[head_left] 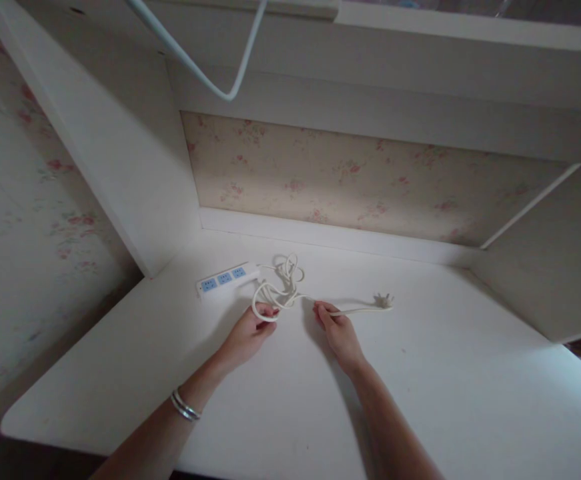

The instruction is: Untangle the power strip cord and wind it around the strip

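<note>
A white power strip (pixel 226 277) with blue sockets lies on the white desk (pixel 445 373) near the back left corner. Its white cord (pixel 285 283) is bunched in loose loops beside it and runs right to the plug (pixel 383 301). My left hand (pixel 248 334) has its fingers curled around the near loop of the cord. My right hand (pixel 337 328) pinches the straight stretch of cord that leads to the plug.
White cabinet panels wall the desk on the left (pixel 120 147) and right (pixel 555 267). Floral wallpaper (pixel 350 177) covers the back. A white bar (pixel 205 73) hangs overhead. A silver bangle (pixel 184 406) sits on my left wrist.
</note>
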{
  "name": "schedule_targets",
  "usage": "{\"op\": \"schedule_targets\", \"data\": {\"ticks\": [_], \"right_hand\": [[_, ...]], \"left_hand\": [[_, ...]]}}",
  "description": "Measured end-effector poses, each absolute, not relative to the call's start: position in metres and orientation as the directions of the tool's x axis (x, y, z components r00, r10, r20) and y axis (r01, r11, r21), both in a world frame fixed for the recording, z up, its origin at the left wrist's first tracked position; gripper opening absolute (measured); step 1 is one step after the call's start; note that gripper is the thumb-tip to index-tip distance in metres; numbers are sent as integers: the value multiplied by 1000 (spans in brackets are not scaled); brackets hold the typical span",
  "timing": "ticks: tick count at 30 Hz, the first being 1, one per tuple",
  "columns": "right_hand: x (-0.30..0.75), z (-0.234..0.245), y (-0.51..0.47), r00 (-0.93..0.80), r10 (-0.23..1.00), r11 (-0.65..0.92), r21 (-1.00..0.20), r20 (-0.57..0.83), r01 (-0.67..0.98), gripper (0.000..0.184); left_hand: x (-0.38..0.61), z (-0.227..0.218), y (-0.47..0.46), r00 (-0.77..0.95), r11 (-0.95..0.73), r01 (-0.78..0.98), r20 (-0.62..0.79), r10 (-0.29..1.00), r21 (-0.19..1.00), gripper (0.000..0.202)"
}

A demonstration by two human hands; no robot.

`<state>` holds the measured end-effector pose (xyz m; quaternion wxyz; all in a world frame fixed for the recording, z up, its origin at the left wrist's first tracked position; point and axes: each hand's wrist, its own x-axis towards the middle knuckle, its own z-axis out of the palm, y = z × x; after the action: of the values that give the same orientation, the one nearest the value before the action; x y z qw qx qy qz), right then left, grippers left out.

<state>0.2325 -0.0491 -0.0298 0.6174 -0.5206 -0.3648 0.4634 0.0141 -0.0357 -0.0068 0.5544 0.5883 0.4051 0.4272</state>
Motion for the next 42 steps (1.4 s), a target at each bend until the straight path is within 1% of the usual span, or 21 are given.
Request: {"op": "schedule_targets", "data": {"ticks": [2, 6, 8, 10, 13, 14, 16, 19, 22, 24, 27, 29, 31, 34, 36, 38, 42], "right_hand": [[231, -26, -50, 274, 961, 14, -981, -41, -195, 36], [224, -13, -55, 185, 983, 12, -984, -21, -175, 37], [221, -10, -57, 128, 992, 10, -982, -15, -190, 35], [220, -9, -58, 79, 997, 7, -975, -11, -222, 34], [221, -9, -59, 30, 1000, 4, -971, -3, -238, 32], [221, -9, -59, 18, 1000, 5, -972, 1, -236, 32], [220, -8, -61, -11, 1000, 7, -972, 10, -234, 31], [217, -5, -63, -72, 997, 1, -975, 17, -220, 30], [212, -1, -66, -115, 993, -10, -980, 13, -197, 31], [209, 2, -68, -124, 992, -22, -978, 4, -209, 31], [209, 5, -69, -113, 994, -37, -958, -5, -284, 36], [210, 7, -68, -71, 997, -35, -937, -11, -347, 42], [213, 8, -67, -5, 1000, -18, -916, -17, -400, 44], [219, 8, -65, 101, 995, 38, -885, -9, -463, 39], [224, 8, -62, 172, 985, 85, -863, -3, -498, 35], [229, 8, -60, 233, 972, 117, -847, -9, -519, 31], [233, 6, -56, 257, 966, 126, -845, -14, -519, 29]], "left_hand": [[16, -5, -34, 259, -21, 18, 16, 966, 1000, 31], [21, -7, -35, 205, 109, -110, -85, 975, 988, 42], [23, -11, -35, 152, 121, -113, -103, 983, 986, 49], [22, -14, -33, 137, 38, -12, -36, 990, 999, 50], [16, -13, -29, 225, -177, 161, 139, 964, 971, 41], [15, -11, -29, 255, -230, 190, 179, 950, 954, 38], [13, -8, -30, 254, -284, 233, 224, 941, 930, 37], [13, -8, -33, 231, -284, 312, 217, 948, 907, 39], [15, -9, -36, 276, -217, 348, 121, 953, 912, 47], [15, -9, -38, 325, -207, 346, 90, 941, 915, 47], [15, -6, -40, 383, -213, 298, 87, 919, 930, 45], [15, -3, -40, 396, -195, 245, 85, 914, 950, 44], [14, 0, -39, 400, -208, 222, 105, 911, 953, 43], [11, 3, -37, 344, -246, 208, 165, 924, 947, 40], [8, 4, -35, 270, -248, 183, 194, 943, 951, 33], [5, 5, -33, 232, -244, 176, 201, 952, 954, 28], [5, 5, -33, 216, -249, 206, 204, 955, 946, 25]]}}
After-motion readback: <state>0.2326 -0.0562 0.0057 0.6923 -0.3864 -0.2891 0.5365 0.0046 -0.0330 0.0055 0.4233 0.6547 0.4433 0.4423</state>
